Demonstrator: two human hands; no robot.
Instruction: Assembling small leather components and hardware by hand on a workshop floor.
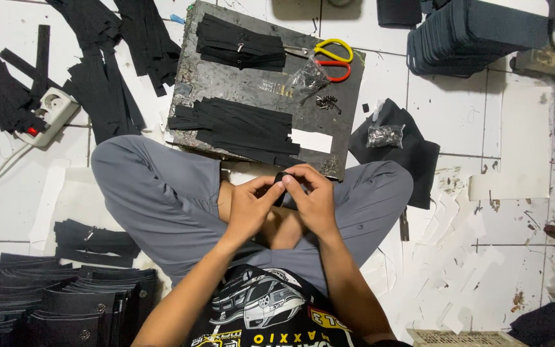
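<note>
I sit cross-legged on a white tiled floor in grey trousers. My left hand (250, 207) and my right hand (314, 198) meet above my lap, both pinching a small black strap piece (279, 185) between the fingertips. Most of the piece is hidden by my fingers. Just beyond my hands lies a dark worn board (226, 80) with a pile of black straps (239, 128) at its near edge and a second strap bundle (240, 48) at its far side.
Yellow and red-handled scissors (332, 58), a clear bag of small metal parts (308, 76) and loose rivets (327, 101) lie on the board. A white power strip (49, 114) sits left. Stacks of black pieces (52, 308) fill the lower left; another stack (464, 32) is top right.
</note>
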